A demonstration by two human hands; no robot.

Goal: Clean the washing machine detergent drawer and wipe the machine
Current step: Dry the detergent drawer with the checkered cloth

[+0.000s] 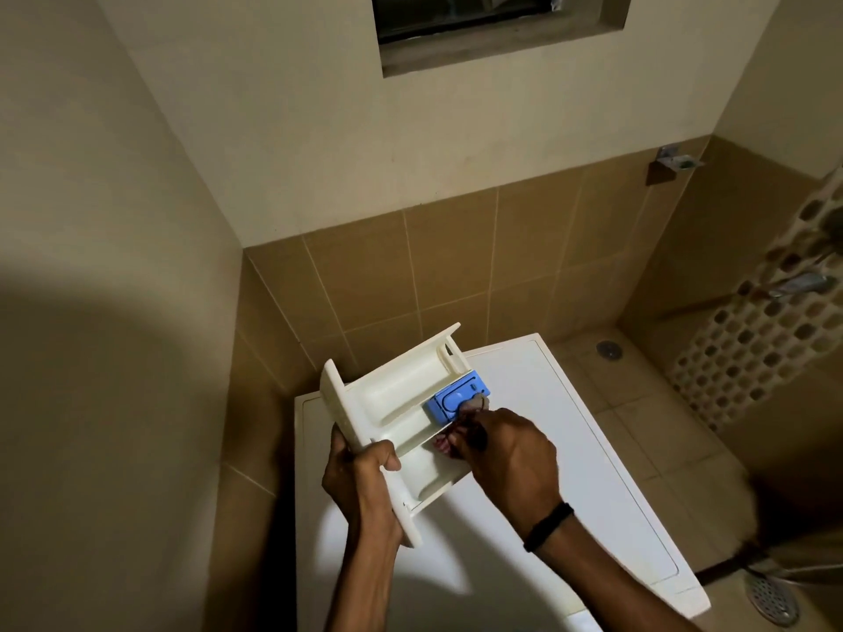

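The detergent drawer (401,399) is held out of the machine, in the air above the white top of the washing machine (593,472). Its front panel is gripped by the curled fingers of the left hand (360,476). A small pinkish piece (479,401), too blurred to identify, is pinched by the right hand (506,453) and pressed against the blue insert (449,401).

With only 1 end gripped, the drawer could be levered loose by hard scrubbing and dropped onto the machine or the tiled floor. The insert could also be popped out, and residue could be dripped onto the lid.

Counted: 1 drawer, seemingly 3 compartments, 1 blue insert, 2 hands, 1 black wristband (547,524), 1 machine, 2 floor drains (771,595).
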